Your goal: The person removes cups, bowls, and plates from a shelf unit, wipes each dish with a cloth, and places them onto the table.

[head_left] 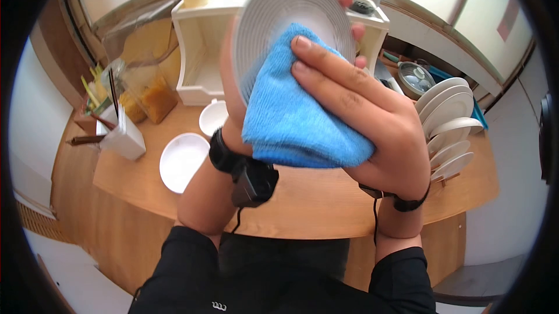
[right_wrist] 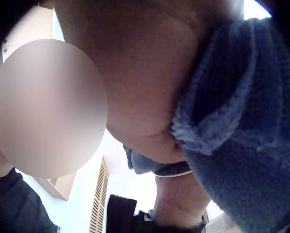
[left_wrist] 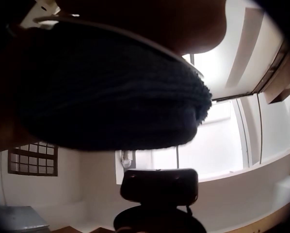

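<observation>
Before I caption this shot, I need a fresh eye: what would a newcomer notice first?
First, the bright blue cloth, which the right hand presses against a ridged plate, held up by the left hand. Next, the white plates standing on edge at the table's right side.

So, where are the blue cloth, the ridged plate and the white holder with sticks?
Blue cloth [head_left: 297, 104]: head view, on its middle.
Ridged plate [head_left: 259, 20]: head view, upper-left ridges.
White holder [head_left: 127, 137]: head view, side wall.
</observation>
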### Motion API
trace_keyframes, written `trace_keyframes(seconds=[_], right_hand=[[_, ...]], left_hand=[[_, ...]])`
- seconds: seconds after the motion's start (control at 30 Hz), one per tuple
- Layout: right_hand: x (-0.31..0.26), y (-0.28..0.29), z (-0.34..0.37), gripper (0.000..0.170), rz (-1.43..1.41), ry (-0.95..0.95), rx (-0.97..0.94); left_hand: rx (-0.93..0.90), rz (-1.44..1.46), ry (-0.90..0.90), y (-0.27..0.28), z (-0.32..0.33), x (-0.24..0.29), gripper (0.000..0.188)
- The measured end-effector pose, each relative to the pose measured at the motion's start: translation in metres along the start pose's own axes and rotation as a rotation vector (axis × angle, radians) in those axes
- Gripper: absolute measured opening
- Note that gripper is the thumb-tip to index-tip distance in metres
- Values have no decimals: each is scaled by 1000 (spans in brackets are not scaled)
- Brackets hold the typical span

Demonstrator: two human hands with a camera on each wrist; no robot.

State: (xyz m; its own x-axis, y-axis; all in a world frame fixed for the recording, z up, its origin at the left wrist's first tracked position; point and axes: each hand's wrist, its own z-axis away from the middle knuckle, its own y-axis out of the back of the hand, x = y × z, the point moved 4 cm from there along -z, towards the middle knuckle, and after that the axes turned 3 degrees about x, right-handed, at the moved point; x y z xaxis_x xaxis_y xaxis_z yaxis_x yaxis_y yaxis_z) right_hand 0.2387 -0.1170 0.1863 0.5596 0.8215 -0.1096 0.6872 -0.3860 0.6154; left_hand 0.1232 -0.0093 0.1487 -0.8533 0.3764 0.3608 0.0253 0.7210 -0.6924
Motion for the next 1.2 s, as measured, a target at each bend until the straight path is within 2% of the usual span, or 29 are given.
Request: trace_keyframes(seconds=[0.03,0.07,0.13,0.17,0.2,0.23,0.27,0.33,0.37,0.43,0.47,0.53,0.57,0.6,0.63,0.7,0.73,0.8,0.83,0.9,0.93,1.0,1.03,1.07,1.13,1.17,1.2], right_hand=[[6,1,-1,56,18,6,44],[13,2,-2,57,-11,-11,76],[34,2,1,53,-63,-71,151],[38,3,5,53,-59,-68,148],[49,6,9,51,-127,-222,127],[60,8,12,50,-195,-377,107],[67,11,15,50,-193,-373,106],[89,27,27,31,-501,-574,450],[92,30,29,31,-496,-572,447],[99,41,39,25,-765,-642,779],[96,41,37,25,-759,-643,771],[79,48,38,24,-527,-481,982],[72,47,38,23,-527,-370,985],[72,46,41,23,-518,-372,984],[64,47,43,33,-171,-256,941],[47,39,44,56,505,-16,794],[30,38,21,65,611,238,643],[37,23,11,64,460,248,547],[35,17,9,64,459,250,542],[34,5,4,67,328,222,407],[32,3,4,67,320,227,404],[35,-1,2,66,215,114,365],[39,-2,2,67,168,105,311],[42,1,2,67,165,107,311],[47,3,2,65,58,104,182],[48,6,1,63,-18,43,102],[49,14,2,63,-22,46,95]], left_hand=[[-35,-38,-35,2,3,-5,76],[166,-67,-70,2,-1,-7,64],[376,-358,-246,-6,9,-7,50],[250,-479,-224,-8,8,-4,40],[241,-478,-234,-7,5,0,40],[346,-400,-129,-1,1,1,45],[454,-318,-19,2,1,-1,50],[502,-397,-61,-8,3,-1,54],[492,-450,-111,-13,3,-2,56],[481,-494,-165,-16,2,-2,58],[466,-563,-212,-18,1,-1,55],[447,-627,-256,-19,0,-1,52],[417,-756,-396,-22,2,3,50],[385,-884,-538,-26,4,7,48],[385,-876,-534,-27,5,5,48],[348,-988,-655,-40,11,5,47],[351,-981,-651,-42,14,4,47],[346,-859,-460,-41,16,2,45],[349,-857,-464,-38,18,6,45],[109,-144,30,-29,13,-5,59],[113,-146,21,-23,12,-2,59],[-56,-6,101,-16,11,-1,68],[-64,-7,94,-15,11,-1,69],[-62,-10,91,-14,11,-1,69],[-11,50,44,-14,9,-2,67],[-9,51,35,-18,9,-2,67],[68,33,10,-22,7,0,59]])
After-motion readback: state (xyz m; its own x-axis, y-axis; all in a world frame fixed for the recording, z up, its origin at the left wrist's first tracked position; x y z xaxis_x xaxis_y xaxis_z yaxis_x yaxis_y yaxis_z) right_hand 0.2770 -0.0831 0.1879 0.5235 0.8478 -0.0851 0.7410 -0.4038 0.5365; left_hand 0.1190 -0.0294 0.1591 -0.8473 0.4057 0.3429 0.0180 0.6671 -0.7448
